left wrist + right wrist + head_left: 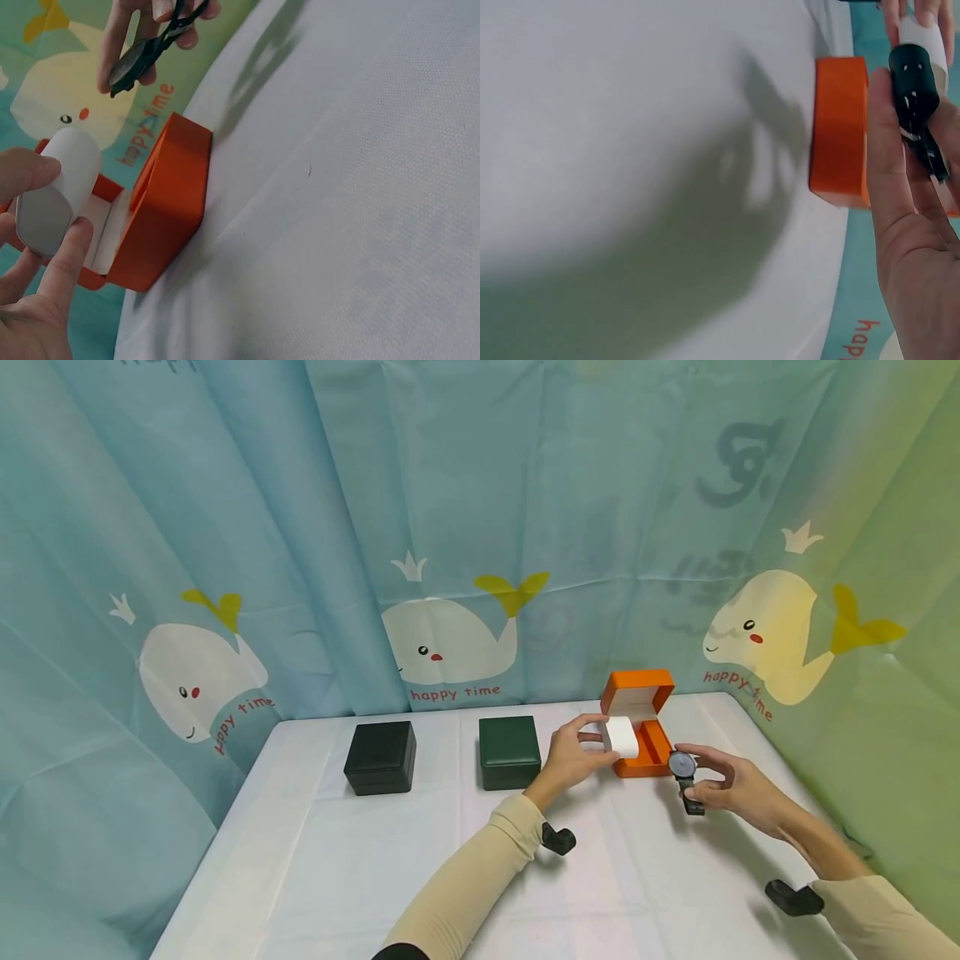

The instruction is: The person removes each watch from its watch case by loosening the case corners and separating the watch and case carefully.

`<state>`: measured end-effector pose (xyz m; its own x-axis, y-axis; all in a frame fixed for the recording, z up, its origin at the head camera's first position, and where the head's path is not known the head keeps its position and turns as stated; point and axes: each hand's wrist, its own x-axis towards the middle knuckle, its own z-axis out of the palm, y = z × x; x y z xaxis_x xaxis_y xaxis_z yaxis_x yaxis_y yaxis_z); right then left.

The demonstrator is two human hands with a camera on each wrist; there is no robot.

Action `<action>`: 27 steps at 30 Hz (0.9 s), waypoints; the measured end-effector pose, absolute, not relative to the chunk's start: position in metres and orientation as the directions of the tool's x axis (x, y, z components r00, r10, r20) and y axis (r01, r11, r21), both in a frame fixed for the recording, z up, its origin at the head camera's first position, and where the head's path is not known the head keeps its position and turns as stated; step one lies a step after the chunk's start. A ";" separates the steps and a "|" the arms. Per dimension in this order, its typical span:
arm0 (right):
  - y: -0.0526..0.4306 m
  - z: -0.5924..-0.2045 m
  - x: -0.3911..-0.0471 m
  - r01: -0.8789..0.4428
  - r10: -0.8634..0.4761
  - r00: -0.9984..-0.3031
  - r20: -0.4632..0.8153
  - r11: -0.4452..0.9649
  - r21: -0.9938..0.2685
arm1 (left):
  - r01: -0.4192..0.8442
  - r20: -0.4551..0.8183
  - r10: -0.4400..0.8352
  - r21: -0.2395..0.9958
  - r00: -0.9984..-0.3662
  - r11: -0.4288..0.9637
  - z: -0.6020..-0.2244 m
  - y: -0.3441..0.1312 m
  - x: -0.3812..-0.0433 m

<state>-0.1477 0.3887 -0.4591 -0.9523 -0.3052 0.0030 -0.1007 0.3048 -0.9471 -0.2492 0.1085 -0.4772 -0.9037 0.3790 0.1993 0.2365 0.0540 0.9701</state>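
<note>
My left hand (572,755) pinches a white watch cushion (621,737) between thumb and fingers, just over the left side of an orange watch box (643,770). The box stands with its lid raised at the back, and an orange compartment shows inside. In the left wrist view the cushion (73,166) is a rounded white roll with a flat grey end. My right hand (738,789) holds a wristwatch (682,766) with a pale round dial and dark strap, to the right of the box. The strap (915,86) hangs down from the fingers.
A black box (380,758) and a dark green box (510,752), both with lids down, stand in a row left of the orange one. A white cloth covers the table (360,877). Behind and at the right hangs a whale-print curtain (450,527).
</note>
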 end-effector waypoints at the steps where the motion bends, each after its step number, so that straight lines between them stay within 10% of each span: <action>1: 0.387 -0.461 -0.147 -0.099 -0.303 -0.953 0.004 0.299 -0.949 | 0.232 0.197 0.381 0.972 -0.904 0.048 -0.477 0.109 -0.249; 27: 0.366 -0.488 -0.133 -0.181 -0.318 -0.946 0.058 0.372 -0.911 | 0.247 0.211 0.400 0.968 -0.892 0.040 -0.479 0.113 -0.246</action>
